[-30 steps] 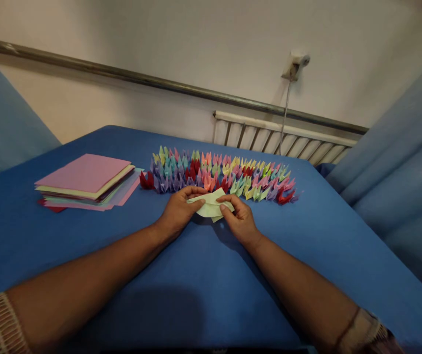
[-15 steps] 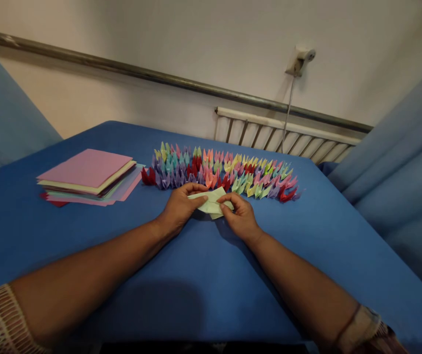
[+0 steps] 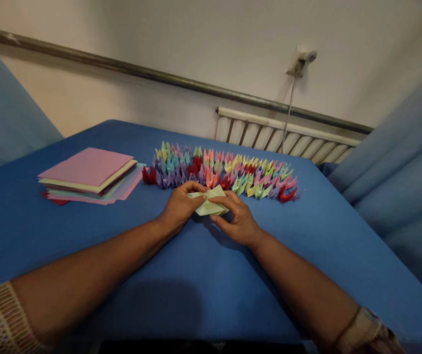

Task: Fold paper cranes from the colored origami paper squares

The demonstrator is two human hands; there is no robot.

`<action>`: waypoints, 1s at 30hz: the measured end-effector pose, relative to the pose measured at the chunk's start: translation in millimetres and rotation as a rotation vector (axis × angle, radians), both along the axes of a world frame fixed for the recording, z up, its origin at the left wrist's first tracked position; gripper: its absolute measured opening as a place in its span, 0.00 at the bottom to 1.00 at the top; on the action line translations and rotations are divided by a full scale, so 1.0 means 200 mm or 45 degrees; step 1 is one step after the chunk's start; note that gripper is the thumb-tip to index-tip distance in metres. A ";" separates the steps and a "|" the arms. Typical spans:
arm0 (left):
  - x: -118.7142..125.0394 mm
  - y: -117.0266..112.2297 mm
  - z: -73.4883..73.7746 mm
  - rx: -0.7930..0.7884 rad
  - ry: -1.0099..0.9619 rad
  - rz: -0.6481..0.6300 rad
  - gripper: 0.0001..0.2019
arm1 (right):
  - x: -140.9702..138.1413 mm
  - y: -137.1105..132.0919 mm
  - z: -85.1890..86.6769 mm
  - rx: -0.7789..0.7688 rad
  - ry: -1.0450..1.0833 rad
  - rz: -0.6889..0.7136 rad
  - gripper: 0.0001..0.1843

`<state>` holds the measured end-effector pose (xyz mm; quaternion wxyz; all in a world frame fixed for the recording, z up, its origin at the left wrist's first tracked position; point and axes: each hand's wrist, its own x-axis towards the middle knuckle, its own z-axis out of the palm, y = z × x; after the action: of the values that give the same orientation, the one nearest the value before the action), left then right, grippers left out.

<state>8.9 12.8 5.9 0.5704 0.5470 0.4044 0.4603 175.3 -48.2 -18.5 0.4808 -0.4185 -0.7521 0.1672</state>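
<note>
A pale green folded sheet of origami paper (image 3: 208,207) is held just above the table between both hands. My left hand (image 3: 181,204) pinches its left side, thumb on top and fingers behind. On the right side, my right hand (image 3: 238,219) grips the paper with its index finger across the front face and its thumb at the lower edge. Part of the paper is hidden behind the fingers. Right behind the hands stand rows of small folded paper cranes (image 3: 211,172) in red, purple, yellow, green, pink and blue.
A stack of coloured square paper (image 3: 87,169), pink on top, lies on the left of the blue-covered table (image 3: 152,309). Beyond the table are a wall with a pipe (image 3: 152,73), a radiator (image 3: 262,130) and a socket (image 3: 301,63). Blue curtains (image 3: 398,172) hang at both sides.
My right thumb has moved down to the paper's lower edge and the index finger now reaches across its front. The paper has turned slightly, while my left hand keeps its hold.
</note>
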 end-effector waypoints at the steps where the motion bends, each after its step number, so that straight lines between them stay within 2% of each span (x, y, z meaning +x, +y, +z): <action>1: 0.00 0.00 0.00 -0.001 -0.011 -0.010 0.12 | 0.00 0.01 -0.01 0.002 0.012 0.008 0.20; 5: -0.01 0.01 -0.02 0.023 0.089 -0.091 0.10 | 0.03 0.05 -0.05 -0.117 0.132 -0.074 0.08; 7: -0.03 0.03 -0.01 0.092 0.234 -0.225 0.10 | 0.04 0.07 -0.07 -0.259 0.292 -0.162 0.04; 10: -0.06 0.05 0.00 0.272 0.445 -0.515 0.14 | 0.07 0.10 -0.10 -0.476 0.529 -0.194 0.05; 13: -0.08 0.07 0.00 0.544 0.586 -0.623 0.18 | 0.08 0.11 -0.10 -0.532 0.607 -0.174 0.06; 16: -0.08 0.08 -0.02 0.669 0.611 -0.623 0.14 | 0.07 0.11 -0.10 -0.542 0.601 -0.159 0.06; 20: -0.07 0.09 -0.04 0.589 0.556 -0.603 0.07 | 0.06 0.10 -0.10 -0.508 0.586 -0.188 0.06; 26: -0.07 0.10 -0.02 0.502 0.513 -0.511 0.10 | 0.06 0.09 -0.07 -0.509 0.567 -0.224 0.06; 30: -0.07 0.09 0.00 0.312 0.454 -0.355 0.13 | 0.06 0.09 -0.06 -0.462 0.584 -0.254 0.10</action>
<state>-4.7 30.4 6.2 0.4774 0.7351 0.3607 0.3189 186.6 -29.8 -30.9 0.5695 -0.5205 -0.5371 0.3409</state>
